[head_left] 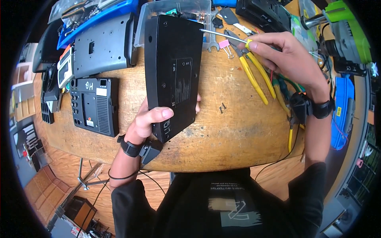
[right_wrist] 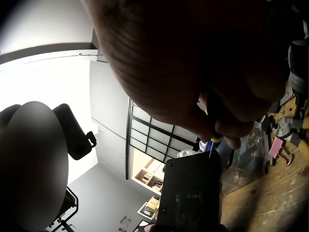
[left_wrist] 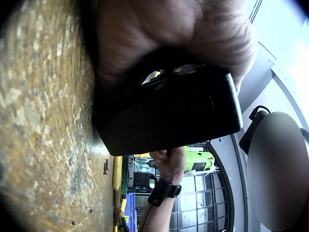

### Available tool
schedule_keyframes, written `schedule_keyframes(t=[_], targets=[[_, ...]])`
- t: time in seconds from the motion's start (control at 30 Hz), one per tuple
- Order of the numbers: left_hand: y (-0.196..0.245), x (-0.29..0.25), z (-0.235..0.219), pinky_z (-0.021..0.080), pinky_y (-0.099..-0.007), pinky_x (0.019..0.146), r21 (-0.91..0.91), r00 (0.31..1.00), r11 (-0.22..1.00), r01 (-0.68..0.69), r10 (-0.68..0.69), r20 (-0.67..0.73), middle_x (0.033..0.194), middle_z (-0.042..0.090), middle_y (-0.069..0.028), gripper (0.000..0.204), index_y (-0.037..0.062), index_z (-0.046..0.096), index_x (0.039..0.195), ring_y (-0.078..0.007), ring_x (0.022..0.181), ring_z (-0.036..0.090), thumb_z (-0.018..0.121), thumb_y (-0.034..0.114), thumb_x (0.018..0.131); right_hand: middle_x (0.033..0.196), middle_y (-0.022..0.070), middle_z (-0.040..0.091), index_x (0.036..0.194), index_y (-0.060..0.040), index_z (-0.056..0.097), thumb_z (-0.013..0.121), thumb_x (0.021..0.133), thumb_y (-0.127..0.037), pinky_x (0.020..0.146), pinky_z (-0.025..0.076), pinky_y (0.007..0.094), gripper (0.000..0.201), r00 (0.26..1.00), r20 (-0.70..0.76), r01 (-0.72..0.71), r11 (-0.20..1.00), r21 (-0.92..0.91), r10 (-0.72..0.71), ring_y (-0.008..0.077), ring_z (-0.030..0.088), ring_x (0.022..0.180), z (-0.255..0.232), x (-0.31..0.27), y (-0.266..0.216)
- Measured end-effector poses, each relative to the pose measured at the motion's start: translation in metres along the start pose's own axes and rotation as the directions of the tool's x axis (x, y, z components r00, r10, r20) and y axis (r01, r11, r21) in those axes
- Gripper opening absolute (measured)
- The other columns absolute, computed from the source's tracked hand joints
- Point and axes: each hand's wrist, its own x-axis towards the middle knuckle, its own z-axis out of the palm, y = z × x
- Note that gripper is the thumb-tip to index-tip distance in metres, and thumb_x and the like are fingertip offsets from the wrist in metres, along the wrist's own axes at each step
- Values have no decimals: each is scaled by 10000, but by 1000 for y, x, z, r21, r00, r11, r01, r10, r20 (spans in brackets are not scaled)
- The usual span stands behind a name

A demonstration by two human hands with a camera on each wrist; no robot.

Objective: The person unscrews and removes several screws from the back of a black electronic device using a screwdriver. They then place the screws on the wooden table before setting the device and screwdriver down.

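A black boxy device with printed labels and small screw holes is held tilted up off the wooden table. The left hand grips its lower end, thumb on the labelled face; in the left wrist view this hand is above the dark casing. Between its fingers the right hand pinches a screwdriver by its yellow handle, the tip at the device's upper right corner. The right wrist view shows the right hand over the device's corner, the shaft meeting it.
Two loose screws lie on the table. Yellow-handled pliers and a pink binder clip are at the right. A second black device lies left, a clear bin stands behind, and a green tool is at the far right.
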Motion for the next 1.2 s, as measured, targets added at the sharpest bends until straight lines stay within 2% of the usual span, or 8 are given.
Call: schedule_keyframes(t=[0.3, 0.57, 0.67, 0.77, 0.83, 0.93, 1.07, 1.2], targets=[[1, -1, 1, 559, -414, 968, -24, 999, 999, 33, -34, -25, 1247, 677, -193, 765, -59, 561, 1369, -286, 1097, 691, 739, 335, 738, 674, 4, 597, 1077, 6, 764, 665, 1035, -351, 553, 414, 280, 373, 985, -11, 167, 971, -170, -171, 61, 465, 609, -10, 7, -5], [3, 0, 0, 550, -403, 962, -8, 998, 999, 53, -53, -17, 1220, 684, -172, 734, -43, 578, 1346, -271, 1080, 688, 761, 251, 700, 646, 31, 565, 1025, 4, 768, 631, 1040, -342, 547, 471, 280, 372, 948, 182, -251, 965, -73, 260, 115, 567, 566, -36, 14, -54], [2, 1, -1, 543, -402, 960, -14, 999, 999, 45, -45, -12, 1199, 685, -164, 728, -41, 580, 1339, -268, 1070, 686, 764, 240, 694, 649, 44, 561, 1029, 8, 762, 621, 1044, -317, 560, 486, 308, 355, 967, 168, -138, 945, -295, 194, 114, 587, 579, -37, 17, -66], [2, 1, -1, 541, -403, 956, -7, 999, 999, 41, -41, -16, 1188, 686, -160, 724, -40, 584, 1333, -265, 1062, 684, 764, 246, 692, 665, 137, 593, 1026, 56, 723, 656, 1018, -215, 572, 444, 339, 279, 935, 15, 300, 765, -570, -355, 233, 589, 584, -19, 8, -42], [3, 1, 0, 542, -404, 952, 5, 999, 999, 35, -35, -18, 1185, 687, -160, 726, -39, 587, 1331, -264, 1060, 684, 763, 259, 693, 777, 199, 661, 1040, 38, 720, 721, 955, -155, 625, 481, 390, 210, 916, -7, 290, 674, -679, -401, 360, 641, 695, -15, -4, -48], [2, 0, 1, 544, -397, 945, 7, 999, 999, 39, -39, -22, 1168, 691, -163, 726, -44, 589, 1326, -263, 1053, 684, 752, 292, 705, 849, 190, 687, 1076, 26, 706, 728, 950, -141, 641, 492, 402, 210, 871, -16, 308, 572, -760, -491, 355, 647, 708, -8, -13, -48], [4, 1, 0, 547, -392, 938, 67, 999, 997, 35, -35, 1, 1150, 695, -173, 715, -55, 591, 1315, -266, 1039, 686, 738, 318, 723, 823, 192, 660, 1064, 18, 692, 689, 987, -166, 643, 492, 412, 199, 939, -59, 180, 632, -754, -338, 368, 649, 724, 0, -22, -45], [1, 1, 2, 552, -396, 933, 48, 1000, 999, 0, 0, 4, 1147, 695, -181, 702, -64, 590, 1307, -268, 1030, 689, 734, 314, 733, 812, 193, 646, 1058, 5, 688, 684, 993, -176, 648, 494, 415, 192, 917, -35, 194, 523, -830, -396, 364, 655, 759, 5, -27, -44]])
